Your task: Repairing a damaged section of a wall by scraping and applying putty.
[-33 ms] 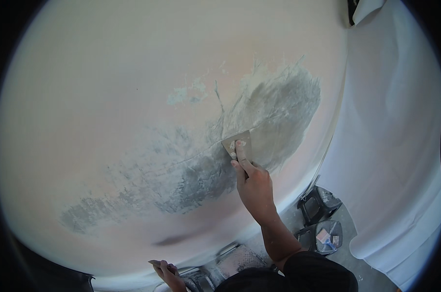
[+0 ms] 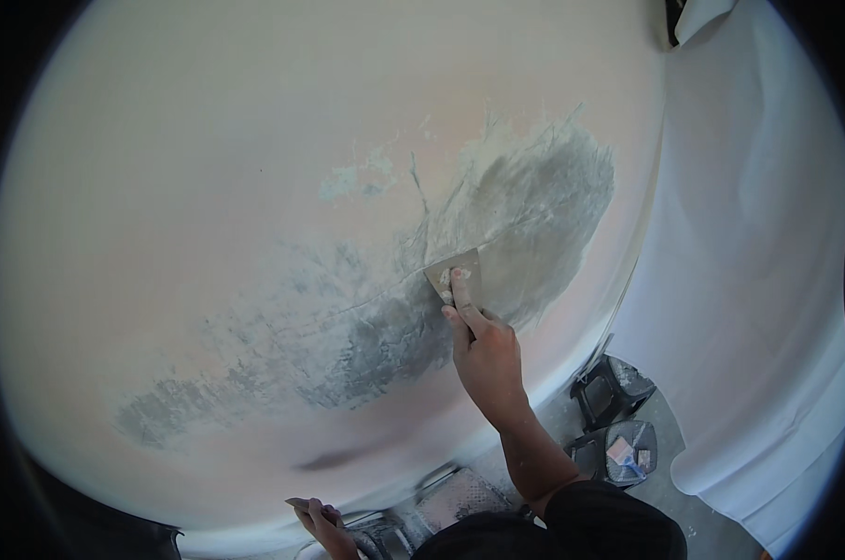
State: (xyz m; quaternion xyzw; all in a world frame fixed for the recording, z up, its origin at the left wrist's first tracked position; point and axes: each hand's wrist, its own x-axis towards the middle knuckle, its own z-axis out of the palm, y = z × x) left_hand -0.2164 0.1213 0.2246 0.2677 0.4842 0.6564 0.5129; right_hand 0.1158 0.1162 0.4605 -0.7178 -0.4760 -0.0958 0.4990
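Note:
My right hand [image 2: 489, 364] grips a putty knife [image 2: 468, 266], its index finger stretched along the blade. The blade lies against a large pale pinkish-white wall [image 2: 208, 121], at the edge of a rough grey patch [image 2: 548, 205]. Thin ridges and cracks branch up from the blade, and thinner grey smears run down to the left. White filler clings to the blade near the fingertip. Low at the bottom edge, my left hand [image 2: 329, 534] is closed round a second flat scraper [image 2: 296, 504], partly hidden by the fingers and held away from the grey patch.
Two dusty black stools [image 2: 614, 385] stand on the grey floor at lower right. A paintbrush [image 2: 625, 455] with a blue handle lies on the nearer one. White sheeting [image 2: 740, 252] hangs along the right side. A speckled step or platform [image 2: 460, 502] shows below the wall.

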